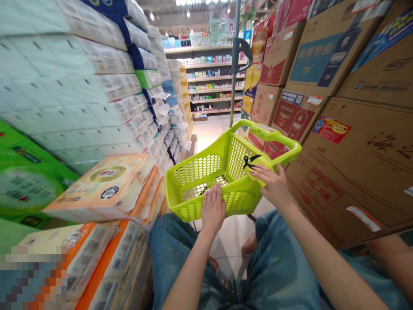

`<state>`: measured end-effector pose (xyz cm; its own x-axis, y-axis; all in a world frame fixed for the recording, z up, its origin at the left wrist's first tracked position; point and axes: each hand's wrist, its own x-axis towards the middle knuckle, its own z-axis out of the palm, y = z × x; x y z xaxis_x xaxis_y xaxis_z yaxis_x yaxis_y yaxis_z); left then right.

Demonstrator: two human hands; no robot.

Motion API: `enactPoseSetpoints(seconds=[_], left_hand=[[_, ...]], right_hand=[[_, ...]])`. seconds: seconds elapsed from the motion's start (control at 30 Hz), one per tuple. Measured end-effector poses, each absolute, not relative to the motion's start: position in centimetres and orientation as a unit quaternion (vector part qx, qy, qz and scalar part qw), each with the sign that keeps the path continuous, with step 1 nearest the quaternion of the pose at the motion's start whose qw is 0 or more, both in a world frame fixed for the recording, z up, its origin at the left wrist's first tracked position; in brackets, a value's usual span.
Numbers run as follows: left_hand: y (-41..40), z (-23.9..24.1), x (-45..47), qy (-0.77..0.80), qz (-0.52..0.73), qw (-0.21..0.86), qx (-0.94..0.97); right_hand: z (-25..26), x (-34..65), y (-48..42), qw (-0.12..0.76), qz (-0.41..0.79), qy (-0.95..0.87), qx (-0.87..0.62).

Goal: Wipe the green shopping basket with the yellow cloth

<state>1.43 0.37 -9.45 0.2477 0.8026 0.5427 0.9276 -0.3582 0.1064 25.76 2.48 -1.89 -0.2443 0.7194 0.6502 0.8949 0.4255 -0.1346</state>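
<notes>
A lime-green plastic shopping cart basket (193, 170) stands between my knees, with perforated walls and a looped handle (292, 153) at its far right. My left hand (213, 207) lies on the near rim, fingers stretched and close together over the edge. At the basket's right end, my right hand (271, 184) has its fingers over a soft-looking yellow item (263, 162) with a black ribbon bow, whose kind I cannot make out. The visible part of the basket's floor holds no goods.
Tissue packs (106, 181) are stacked close on my left, beside a green package (29, 176). Printed cardboard cartons (355, 172) rise on the right. A grey metal pole (234, 77) stands behind the basket. Stocked shelves (213, 77) cross the aisle's far end. Part of another person's arm (392, 258) shows lower right.
</notes>
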Motion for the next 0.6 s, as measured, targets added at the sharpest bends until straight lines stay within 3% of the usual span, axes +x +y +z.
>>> enactPoseSetpoints(seconds=[0.17, 0.43, 0.6], left_hand=[[0.2, -9.2, 1.9, -0.56, -0.272, 0.113, -0.774], [0.4, -9.6, 1.6, -0.561, -0.269, 0.103, -0.776], [0.5, -9.9, 0.9, -0.556, -0.274, 0.114, -0.776]], right_hand=[[-1.4, 27.9, 3.2, 0.376, -0.192, -0.705, -0.57], [-5.7, 13.8, 0.7, 0.356, -0.067, -0.78, -0.511], [-4.5, 17.0, 1.0, 0.321, -0.078, -0.815, -0.477]])
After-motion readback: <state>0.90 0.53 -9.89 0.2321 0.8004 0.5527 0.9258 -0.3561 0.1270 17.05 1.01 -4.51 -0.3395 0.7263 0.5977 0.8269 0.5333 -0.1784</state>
